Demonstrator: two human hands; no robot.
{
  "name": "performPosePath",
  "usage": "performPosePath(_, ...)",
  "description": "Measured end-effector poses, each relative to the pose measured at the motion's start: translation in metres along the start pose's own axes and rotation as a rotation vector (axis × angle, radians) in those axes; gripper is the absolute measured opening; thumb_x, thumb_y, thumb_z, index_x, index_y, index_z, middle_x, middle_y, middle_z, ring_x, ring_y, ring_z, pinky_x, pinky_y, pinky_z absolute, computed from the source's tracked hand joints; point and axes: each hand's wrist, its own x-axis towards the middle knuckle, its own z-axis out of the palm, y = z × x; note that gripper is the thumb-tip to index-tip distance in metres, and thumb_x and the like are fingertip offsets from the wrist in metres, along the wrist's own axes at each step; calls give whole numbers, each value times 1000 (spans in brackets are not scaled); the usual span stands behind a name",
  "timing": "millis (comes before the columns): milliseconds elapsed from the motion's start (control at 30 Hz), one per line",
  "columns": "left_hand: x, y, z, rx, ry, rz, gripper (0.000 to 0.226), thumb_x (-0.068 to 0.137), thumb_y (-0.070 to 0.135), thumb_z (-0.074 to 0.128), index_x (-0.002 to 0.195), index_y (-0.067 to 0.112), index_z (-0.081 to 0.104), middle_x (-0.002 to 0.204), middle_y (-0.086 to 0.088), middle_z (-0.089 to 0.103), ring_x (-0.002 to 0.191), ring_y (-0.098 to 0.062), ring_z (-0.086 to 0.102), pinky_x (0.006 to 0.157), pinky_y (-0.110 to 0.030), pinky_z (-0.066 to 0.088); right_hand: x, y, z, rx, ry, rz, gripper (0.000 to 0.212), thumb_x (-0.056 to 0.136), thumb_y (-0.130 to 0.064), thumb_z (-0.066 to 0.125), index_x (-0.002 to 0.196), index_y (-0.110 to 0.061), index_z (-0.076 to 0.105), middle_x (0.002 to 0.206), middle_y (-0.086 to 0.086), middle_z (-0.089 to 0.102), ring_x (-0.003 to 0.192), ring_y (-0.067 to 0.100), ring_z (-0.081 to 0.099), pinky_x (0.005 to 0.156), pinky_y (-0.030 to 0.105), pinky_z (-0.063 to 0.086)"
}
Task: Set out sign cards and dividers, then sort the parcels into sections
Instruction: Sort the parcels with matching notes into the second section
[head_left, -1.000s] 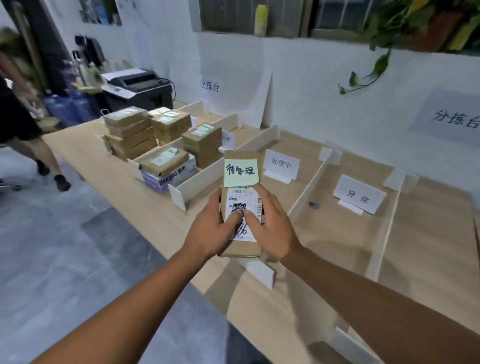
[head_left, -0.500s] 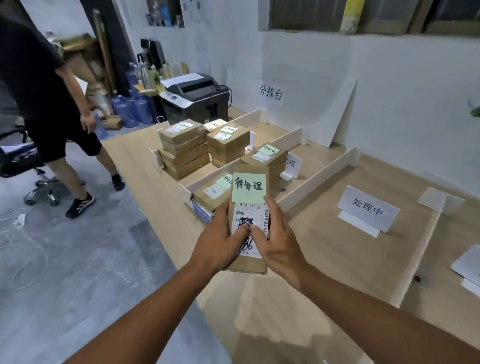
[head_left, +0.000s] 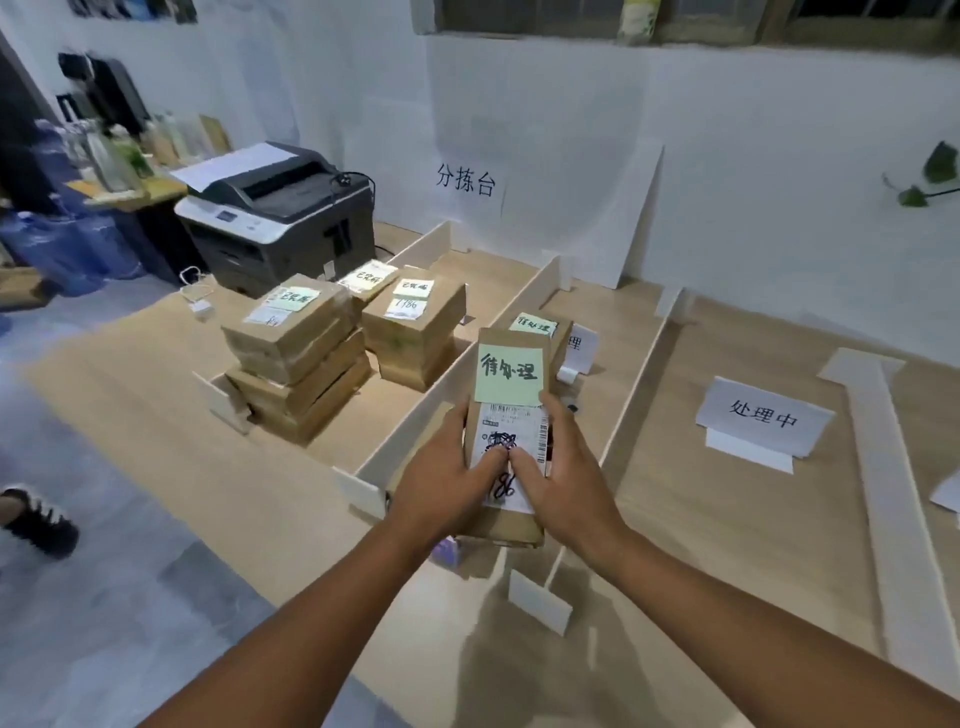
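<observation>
At frame centre, the left hand (head_left: 441, 488) and right hand (head_left: 566, 483) are clasping the flat brown cardboard parcel (head_left: 511, 338) over the section right of the white board divider (head_left: 431, 410). It is looking stiff and light, its long edges offering the surest hold.

Left grip (head_left: 445, 488) and right grip (head_left: 567, 483) curl inward, thumbs side by side.

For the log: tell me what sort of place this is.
Probably a parcel sorting station in an office: a wall sign reading 分拣台, stacked parcels between white dividers, and a printer beside them.
</observation>
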Motion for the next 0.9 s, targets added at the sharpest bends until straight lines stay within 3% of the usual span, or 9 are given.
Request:
performPosePath(67,26,-5,-11,-16,-55,37,53,90,62,58,136,64,31,122,30,64,99,2,69,77,-26,62,18,-6,8,-6,43,42,67,90,-54,50,148,-49,18,149,-13,46,109,-9,56,85,11,42)
performPosePath(133,51,-7,-19,-31,-93,66,53,87,65,55,123,82,21,111,36,63,93,8,68,69,-14,57,38,-6,12,-50,86,78,69,89,-56,48,149,-48,16,153,-9,44,115,3,54,88,16,39)
performPosePath(233,90,-11,-24,-45,-119,107,47,84,64,55,109,88,22,98,46,58,92,13,65,71,-13,53,70,0,18,-63,129,111,70,91,-55,51,150,-49,14,156,-9,39,114,-5,46,85,2,34)
performPosePath(267,105,-12,-24,-43,-137,119,46,86,63,56,109,87,25,99,47,57,94,13,64,75,-19,55,81,3,19,-59,145,124,71,89,-57,50,150,-49,14,156,-9,38,118,-2,47,89,5,37)
performPosePath(400,168,-24,-15,-39,-195,110,39,86,60,58,115,71,34,103,44,59,101,5,66,84,-34,58,136,16,22,-31,182,177,77,82,-65,45,151,-50,16,157,-8,37,136,16,45,110,40,43)
performPosePath(567,247,-24,-5,31,-265,124,57,85,59,53,138,43,44,102,30,61,87,11,60,71,-18,46,200,32,19,-33,232,257,69,92,-52,53,151,-49,18,153,-8,41,133,18,48,109,50,44)
performPosePath(733,313,-26,14,43,-366,141,62,84,63,51,140,38,44,99,27,60,78,16,58,64,-17,44,252,58,15,-56,283,318,65,93,-49,53,150,-47,19,149,-5,46,122,18,55,103,42,46)
performPosePath(800,330,-36,27,34,-419,119,54,90,56,54,139,36,44,104,23,60,80,13,57,64,-16,43,265,73,19,-63,266,358,65,95,-47,53,150,-46,19,147,-3,49,115,16,58,91,32,48)
performPosePath(900,339,-58,45,27,-474,112,33,97,43,55,129,42,45,111,19,58,83,5,58,65,-14,39,271,90,34,-77,237,412,62,97,-44,54,150,-44,20,148,0,49,117,21,60,93,34,51)
